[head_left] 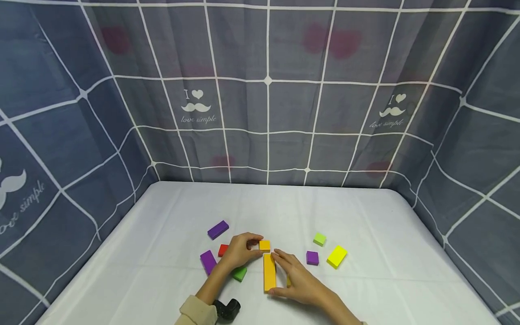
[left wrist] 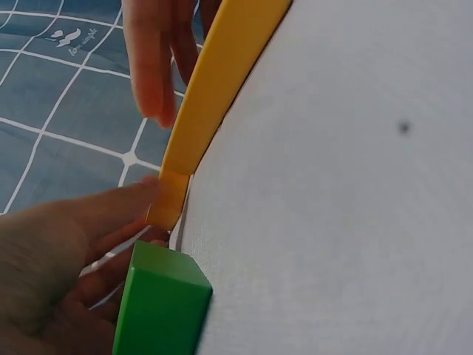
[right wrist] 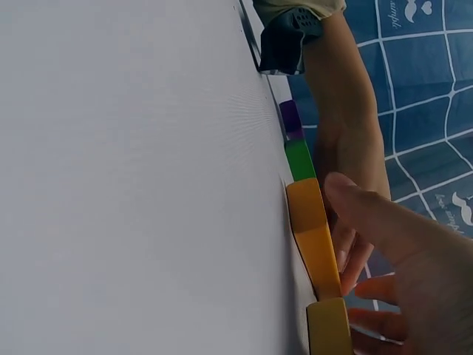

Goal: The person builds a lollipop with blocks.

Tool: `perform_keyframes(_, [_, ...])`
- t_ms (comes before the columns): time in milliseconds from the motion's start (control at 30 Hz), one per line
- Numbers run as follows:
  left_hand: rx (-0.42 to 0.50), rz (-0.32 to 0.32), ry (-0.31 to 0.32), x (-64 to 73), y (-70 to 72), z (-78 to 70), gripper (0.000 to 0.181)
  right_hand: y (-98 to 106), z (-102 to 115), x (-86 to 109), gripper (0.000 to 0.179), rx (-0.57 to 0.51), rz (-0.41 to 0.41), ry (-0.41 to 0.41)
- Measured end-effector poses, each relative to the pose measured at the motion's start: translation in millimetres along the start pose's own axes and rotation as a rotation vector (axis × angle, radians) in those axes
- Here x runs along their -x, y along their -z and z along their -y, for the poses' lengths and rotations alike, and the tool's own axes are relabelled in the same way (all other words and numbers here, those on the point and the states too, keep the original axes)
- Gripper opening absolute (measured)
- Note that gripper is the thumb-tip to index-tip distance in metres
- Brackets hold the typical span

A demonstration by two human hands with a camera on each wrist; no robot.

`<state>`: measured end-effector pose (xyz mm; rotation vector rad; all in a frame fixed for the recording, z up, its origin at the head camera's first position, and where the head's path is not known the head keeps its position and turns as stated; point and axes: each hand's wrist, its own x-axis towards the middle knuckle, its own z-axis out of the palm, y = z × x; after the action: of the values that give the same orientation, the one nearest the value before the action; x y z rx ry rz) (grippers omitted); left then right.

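In the head view, my left hand (head_left: pixel 240 251) pinches a small orange block (head_left: pixel 264 246) between thumb and index finger, at the far end of a long orange block (head_left: pixel 269 273) lying on the table. Alongside that long block is my right hand (head_left: pixel 299 280), fingers spread, index near its far end and thumb by its near end. The right wrist view shows the thumb (right wrist: pixel 351 196) close above the long block. A yellow block (right wrist: pixel 329 325) lies beside it, mostly hidden under the right hand in the head view. The left wrist view has a green block (left wrist: pixel 166 299) near the left hand.
Left of the hands lie two purple blocks (head_left: pixel 218 229) and a red block (head_left: pixel 223 250). To the right are a light green block (head_left: pixel 319 239), a small purple block (head_left: pixel 312 257) and a yellow block (head_left: pixel 337 257). A black device (head_left: pixel 228 310) sits by the left wrist. Checked curtains (head_left: pixel 243 149) surround the white table.
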<state>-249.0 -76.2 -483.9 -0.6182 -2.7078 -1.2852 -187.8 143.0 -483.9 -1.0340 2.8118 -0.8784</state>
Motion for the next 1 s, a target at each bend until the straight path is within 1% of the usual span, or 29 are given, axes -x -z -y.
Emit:
perform_keyframes(133, [0.015, -0.043, 0.020, -0.4, -1.9, 0.1, 0.027, 1, 1, 5.5, 0.081, 0.031, -0.044, 0.030])
perform_keyframes(233, [0.016, -0.057, 0.028, -0.5, -2.9, -0.7, 0.023, 1, 2, 9.7, 0.074, 0.063, -0.044, 0.058])
perform_keyframes(367, [0.018, -0.060, 0.036, 0.3, -3.7, -1.4, 0.021, -1, 4, 12.1, 0.067, 0.106, -0.041, 0.103])
perform_keyframes(500, [0.032, -0.044, 0.044, 2.5, -4.3, -1.0, 0.021, -4, 5, 12.5, 0.064, 0.143, -0.059, 0.134])
perform_keyframes(567, [0.036, -0.031, 0.036, 3.6, -4.1, -1.1, 0.020, -5, 5, 12.6, 0.064, 0.155, -0.074, 0.144])
perform_keyframes(767, [0.037, 0.010, 0.002, 5.0, -2.6, -4.2, 0.021, -6, 6, 12.6, 0.063, 0.175, -0.101, 0.147])
perform_keyframes(1000, [0.045, 0.045, 0.000, 5.1, -1.6, -6.2, 0.020, -7, 6, 13.0, 0.064, 0.182, -0.113, 0.155])
